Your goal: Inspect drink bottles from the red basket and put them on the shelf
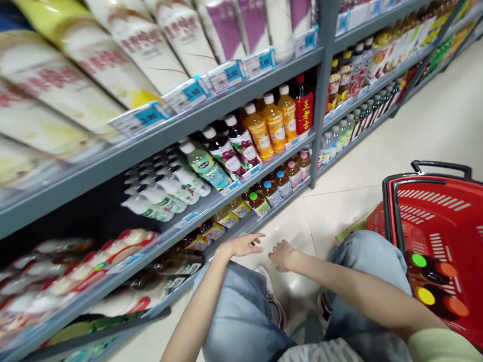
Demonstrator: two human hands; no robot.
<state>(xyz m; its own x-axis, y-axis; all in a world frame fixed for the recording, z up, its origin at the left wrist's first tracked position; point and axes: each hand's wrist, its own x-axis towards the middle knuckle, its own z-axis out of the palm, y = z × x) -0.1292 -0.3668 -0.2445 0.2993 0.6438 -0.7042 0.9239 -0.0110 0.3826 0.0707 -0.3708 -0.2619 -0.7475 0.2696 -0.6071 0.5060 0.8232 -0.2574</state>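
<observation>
My left hand [241, 245] reaches over my left knee, near the lowest shelf. Its fingers are spread and nothing is in them. Close beside it, my right hand [283, 255] hangs between my knees with its fingers curled in, and no item shows in it. The hands are apart from each other. Nearest to them on the bottom shelf stand a green-capped drink bottle [258, 203] and a blue-capped bottle [271, 193]. To my right, a red shopping basket [468, 236] holds several dark bottles, among them a green-capped one [418, 260] and a yellow-capped one [426, 295].
Grey shelving [226, 191] runs along the left and into the distance. On its middle level are orange juice bottles [272, 123], purple-labelled bottles [243, 143] and small white bottles [166, 193]. Large white cartons [139, 45] fill the top. Pale floor tiles [347, 166] lie ahead.
</observation>
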